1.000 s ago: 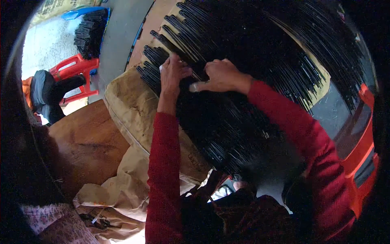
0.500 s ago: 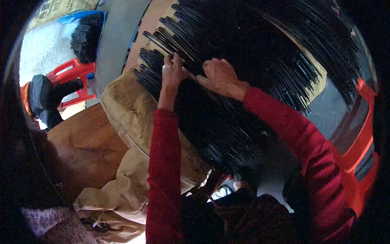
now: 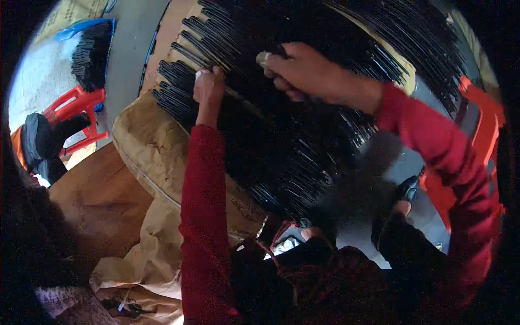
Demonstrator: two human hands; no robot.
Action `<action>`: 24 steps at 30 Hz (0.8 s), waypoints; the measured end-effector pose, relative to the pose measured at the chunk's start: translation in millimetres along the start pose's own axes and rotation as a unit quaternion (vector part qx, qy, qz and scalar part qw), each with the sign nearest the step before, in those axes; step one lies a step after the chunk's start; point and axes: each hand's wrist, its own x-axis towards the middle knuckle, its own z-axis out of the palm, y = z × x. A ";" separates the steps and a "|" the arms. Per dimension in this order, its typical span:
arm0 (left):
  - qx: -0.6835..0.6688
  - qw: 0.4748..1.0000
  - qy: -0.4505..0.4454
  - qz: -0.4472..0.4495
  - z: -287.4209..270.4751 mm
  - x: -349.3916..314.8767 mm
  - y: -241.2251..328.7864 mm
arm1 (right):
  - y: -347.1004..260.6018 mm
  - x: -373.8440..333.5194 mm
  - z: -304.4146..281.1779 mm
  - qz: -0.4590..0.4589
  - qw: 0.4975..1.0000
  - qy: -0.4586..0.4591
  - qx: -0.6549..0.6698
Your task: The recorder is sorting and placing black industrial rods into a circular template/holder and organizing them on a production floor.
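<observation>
Long thin black rods [image 3: 303,157] lie in a dense dark heap in front of me, their rounded ends grouped in bundles at the left. Above those ends is my left hand [image 3: 210,89], with its fingers closed; a small white patch shows at one finger. What it grips is lost in the dark. Farther right, my right hand [image 3: 309,70] hovers over the heap with curled fingers. It is slightly blurred, and a pale tan tip shows at its front. Anything between those fingers cannot be made out.
A tan sack [image 3: 154,141] lies beside the heap's left side. Another rod pile [image 3: 411,32] is at the far right. Red plastic stools stand at the left [image 3: 76,111] and right [image 3: 485,119]. A person [image 3: 40,143] sits at the far left, near another dark bundle [image 3: 91,57].
My right hand has lifted away from the left, up and to the right. My left hand stays closed near the rod ends. The whole view has shifted slightly.
</observation>
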 end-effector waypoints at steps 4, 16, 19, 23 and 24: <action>-0.005 1.000 -0.020 -0.006 -5.9 -2.5 7.3 | -48.0 -40.2 -23.6 0.071 0.993 -0.098 0.004; -0.122 0.986 -0.087 0.075 9.4 22.2 -27.3 | 13.5 75.2 42.8 -0.104 0.905 0.169 -0.377; -0.183 0.979 -0.081 0.038 1.6 11.4 -17.8 | 27.4 82.2 47.9 -0.172 0.844 0.207 -0.465; -0.221 0.969 -0.093 0.061 -12.6 -3.8 -7.7 | 40.6 80.3 55.7 -0.235 0.698 0.295 -0.609; -0.212 0.970 -0.103 0.061 -14.9 -4.5 -7.8 | 44.7 78.7 59.1 -0.300 0.647 0.320 -0.624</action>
